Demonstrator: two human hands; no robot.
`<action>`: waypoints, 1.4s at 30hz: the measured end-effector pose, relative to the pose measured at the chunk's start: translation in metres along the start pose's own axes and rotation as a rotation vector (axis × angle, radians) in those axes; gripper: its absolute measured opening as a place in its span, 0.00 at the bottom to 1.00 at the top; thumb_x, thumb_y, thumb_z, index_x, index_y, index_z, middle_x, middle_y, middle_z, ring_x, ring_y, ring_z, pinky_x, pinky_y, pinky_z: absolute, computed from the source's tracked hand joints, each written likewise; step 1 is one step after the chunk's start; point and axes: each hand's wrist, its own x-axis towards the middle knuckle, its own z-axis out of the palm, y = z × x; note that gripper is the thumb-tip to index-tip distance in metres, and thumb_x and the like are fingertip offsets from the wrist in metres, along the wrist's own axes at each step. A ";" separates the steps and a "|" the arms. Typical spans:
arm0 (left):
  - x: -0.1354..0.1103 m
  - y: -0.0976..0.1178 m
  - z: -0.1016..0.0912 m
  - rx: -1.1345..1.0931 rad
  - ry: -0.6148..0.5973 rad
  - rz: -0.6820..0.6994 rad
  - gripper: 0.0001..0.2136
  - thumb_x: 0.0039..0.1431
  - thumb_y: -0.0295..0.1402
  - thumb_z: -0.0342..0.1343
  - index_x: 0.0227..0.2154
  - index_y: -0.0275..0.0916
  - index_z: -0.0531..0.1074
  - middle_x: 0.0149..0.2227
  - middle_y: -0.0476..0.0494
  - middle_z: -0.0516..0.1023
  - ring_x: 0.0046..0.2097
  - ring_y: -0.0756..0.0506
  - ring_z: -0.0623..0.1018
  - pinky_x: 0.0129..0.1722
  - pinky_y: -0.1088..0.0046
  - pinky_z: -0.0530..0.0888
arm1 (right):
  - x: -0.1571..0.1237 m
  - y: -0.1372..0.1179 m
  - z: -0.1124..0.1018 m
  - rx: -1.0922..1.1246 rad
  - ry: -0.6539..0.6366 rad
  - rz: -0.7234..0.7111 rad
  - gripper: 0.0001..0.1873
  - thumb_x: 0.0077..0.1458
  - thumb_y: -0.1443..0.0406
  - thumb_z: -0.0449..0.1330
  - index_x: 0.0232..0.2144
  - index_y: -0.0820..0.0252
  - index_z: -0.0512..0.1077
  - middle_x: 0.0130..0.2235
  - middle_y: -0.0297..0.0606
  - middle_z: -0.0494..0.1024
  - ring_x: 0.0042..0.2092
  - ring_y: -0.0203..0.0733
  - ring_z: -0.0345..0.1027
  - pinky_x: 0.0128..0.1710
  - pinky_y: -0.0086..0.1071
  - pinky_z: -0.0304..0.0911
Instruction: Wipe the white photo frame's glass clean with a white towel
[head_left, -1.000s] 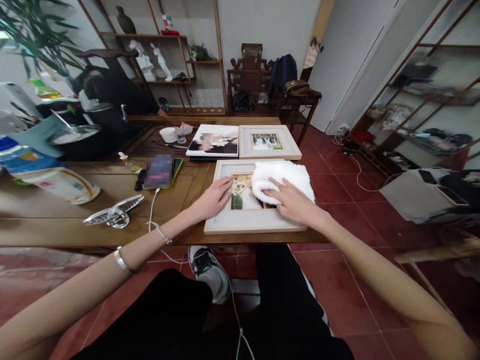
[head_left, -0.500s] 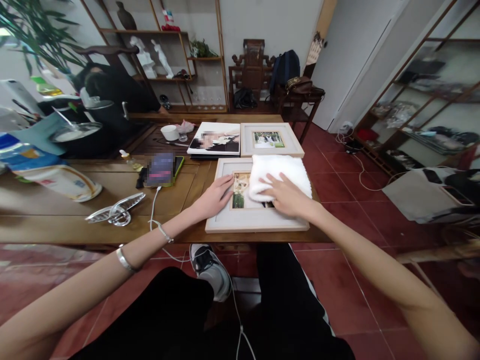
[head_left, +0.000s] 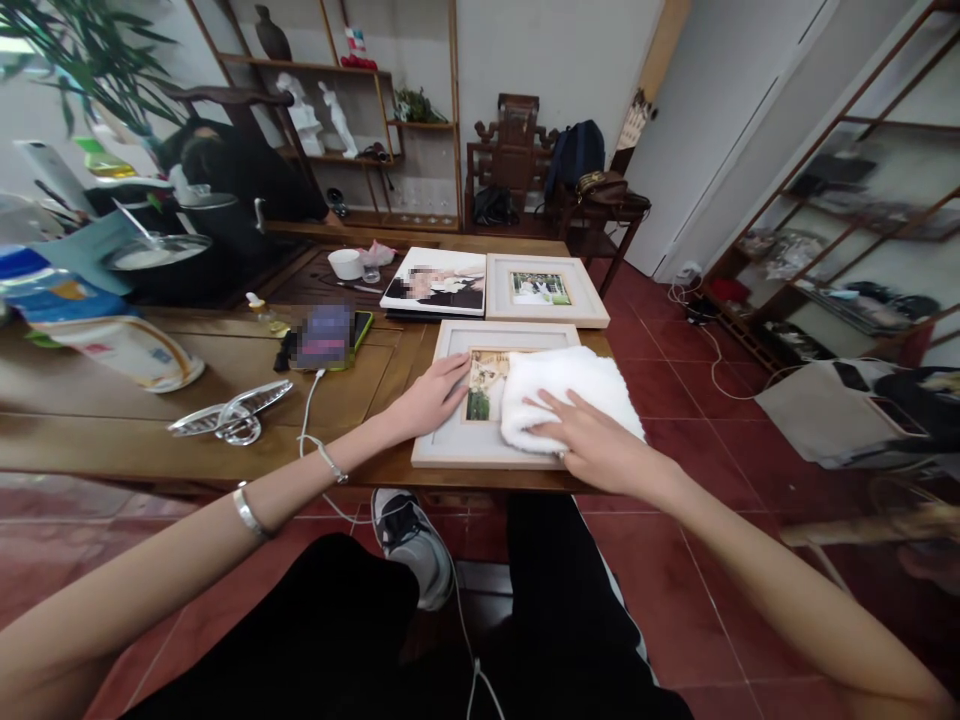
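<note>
Head: fluffy cloth [head_left: 559, 375], rect. frame [head_left: 484, 461]

Dim, soft indoor light, brighter upper-left corner, shadow under the table [head_left: 229, 362], smeared, stretched edges, pixelated patches

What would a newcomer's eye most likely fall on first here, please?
Probably the fluffy white cloth under the right hand, bright against the nearer picture frame, whose left side the left hand touches. Next might come the shiny clip lying on the wooden table, left of that frame, and the blue-and-white pack at the view's left edge.
</note>
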 end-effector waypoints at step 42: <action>-0.003 -0.002 0.005 -0.028 0.056 -0.025 0.22 0.68 0.33 0.39 0.60 0.30 0.65 0.64 0.31 0.65 0.66 0.39 0.64 0.67 0.54 0.61 | 0.016 -0.043 0.012 -0.056 0.026 -0.026 0.34 0.50 0.79 0.48 0.59 0.63 0.69 0.68 0.49 0.57 0.70 0.60 0.43 0.65 0.67 0.42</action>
